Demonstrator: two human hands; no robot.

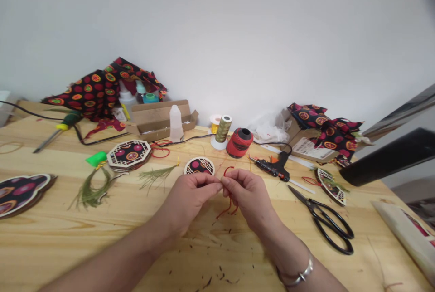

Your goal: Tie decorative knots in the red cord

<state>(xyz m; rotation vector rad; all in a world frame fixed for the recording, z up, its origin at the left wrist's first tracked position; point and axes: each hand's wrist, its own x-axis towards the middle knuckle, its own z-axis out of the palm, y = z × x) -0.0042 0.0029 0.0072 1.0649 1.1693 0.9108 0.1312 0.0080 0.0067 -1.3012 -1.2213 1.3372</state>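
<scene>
Both hands meet fingertip to fingertip over the middle of the wooden table. My right hand (246, 192) is closed in a pinch on a red cord (230, 206), whose loop rises above the fingers and whose ends hang below. My left hand (193, 197) is pinched too, its thumb and forefinger touching the right fingertips; what it grips there is hidden. Just behind the left hand lies a round wooden-framed ornament (200, 165) with patterned fabric, partly covered by the fingers. A spool of red thread (239, 143) stands beyond the right hand.
Black scissors (326, 219) and a glue gun (273, 166) lie to the right. Leftward are an octagonal ornament (129, 155), green tassels (91, 187) and a screwdriver (59, 131). A cardboard box (152, 122), a white bottle (176, 124) and patterned fabric (102, 88) are along the wall.
</scene>
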